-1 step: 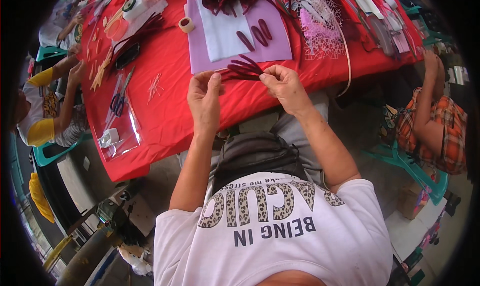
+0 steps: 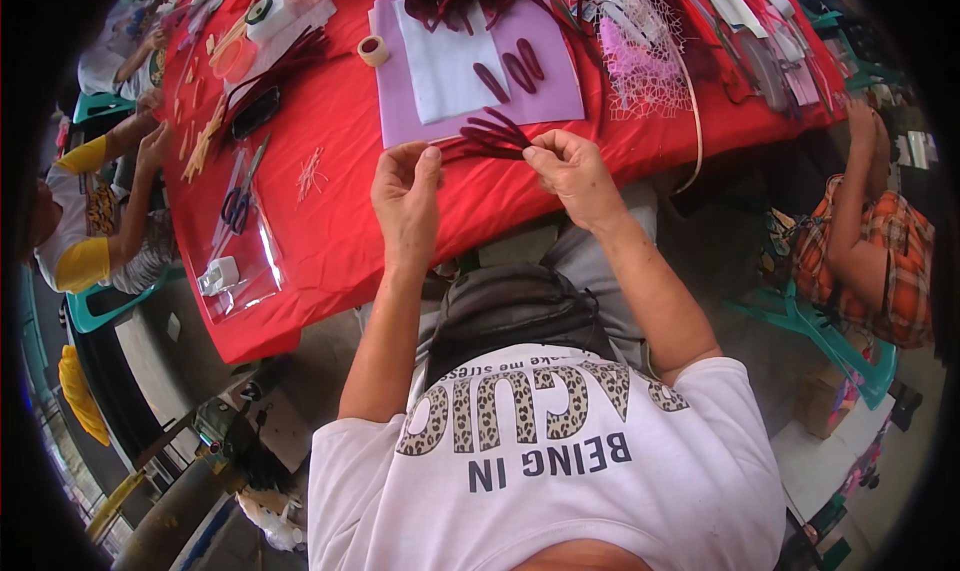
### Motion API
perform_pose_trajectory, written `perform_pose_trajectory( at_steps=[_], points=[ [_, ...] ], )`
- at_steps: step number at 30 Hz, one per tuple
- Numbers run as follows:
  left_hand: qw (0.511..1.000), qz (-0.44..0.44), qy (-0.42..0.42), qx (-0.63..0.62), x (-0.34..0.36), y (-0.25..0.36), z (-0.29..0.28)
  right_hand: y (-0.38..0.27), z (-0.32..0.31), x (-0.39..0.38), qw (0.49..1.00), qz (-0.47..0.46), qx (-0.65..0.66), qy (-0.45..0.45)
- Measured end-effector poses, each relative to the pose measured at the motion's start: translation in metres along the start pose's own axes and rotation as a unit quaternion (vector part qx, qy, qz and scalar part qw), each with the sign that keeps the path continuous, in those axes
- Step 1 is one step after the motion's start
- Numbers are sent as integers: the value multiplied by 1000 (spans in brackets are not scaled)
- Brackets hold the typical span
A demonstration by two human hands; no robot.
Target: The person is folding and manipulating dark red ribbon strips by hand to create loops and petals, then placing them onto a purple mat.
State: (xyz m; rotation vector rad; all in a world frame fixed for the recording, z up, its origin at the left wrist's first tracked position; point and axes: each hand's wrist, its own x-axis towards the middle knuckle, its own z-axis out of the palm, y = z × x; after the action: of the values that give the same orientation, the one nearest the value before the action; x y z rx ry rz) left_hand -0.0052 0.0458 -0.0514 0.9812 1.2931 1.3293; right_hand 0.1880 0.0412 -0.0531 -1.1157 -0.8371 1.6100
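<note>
A small bundle of dark red chenille stems (image 2: pixel 495 131) is stretched between my hands above the table's near edge, its strands fanning apart. My right hand (image 2: pixel 578 179) is closed in a pinch on the bundle's right end. My left hand (image 2: pixel 406 203) has thumb and fingers pressed together by its left end; thin strands reach toward those fingertips, but what lies inside the pinch is hidden. Just beyond, a purple sheet with a white paper (image 2: pixel 440 76) carries several loose dark red looped pieces (image 2: pixel 518 69). Dark red leaf- or petal-shaped loops (image 2: pixel 460 1) lie at its far end.
On the red tablecloth (image 2: pixel 350 211), left, are a tape roll (image 2: pixel 373 50), scissors (image 2: pixel 238 206), a clear plastic sleeve (image 2: pixel 262 271) and a dark phone-like object (image 2: pixel 256 112). White netting (image 2: pixel 645 61) lies right. People sit on both sides, by green chairs (image 2: pixel 870 366).
Both hands have shifted only very slightly; the fanned strands have moved a touch to the right. Everything else is the same.
</note>
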Motion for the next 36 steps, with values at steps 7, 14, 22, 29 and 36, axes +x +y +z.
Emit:
perform_pose_trajectory(
  at_steps=[7, 14, 22, 29, 36],
  points=[
    [967, 70, -36, 243, 28, 8, 0, 17, -35, -13, 995, -17, 36, 95],
    [918, 175, -79, 347, 59, -6, 33, 29, -61, -40, 989, -29, 50, 135],
    [837, 296, -153, 434, 103, -17, 139, 8, -66, -40, 974, -71, 92, 196],
    [917, 100, -65, 381, 149, -25, 189, 0, -79, -41, 963, -88, 156, 202],
    [918, 25, -48, 393, 196, -44, 206, -1, -73, -40, 970, -80, 146, 178]
  ],
)
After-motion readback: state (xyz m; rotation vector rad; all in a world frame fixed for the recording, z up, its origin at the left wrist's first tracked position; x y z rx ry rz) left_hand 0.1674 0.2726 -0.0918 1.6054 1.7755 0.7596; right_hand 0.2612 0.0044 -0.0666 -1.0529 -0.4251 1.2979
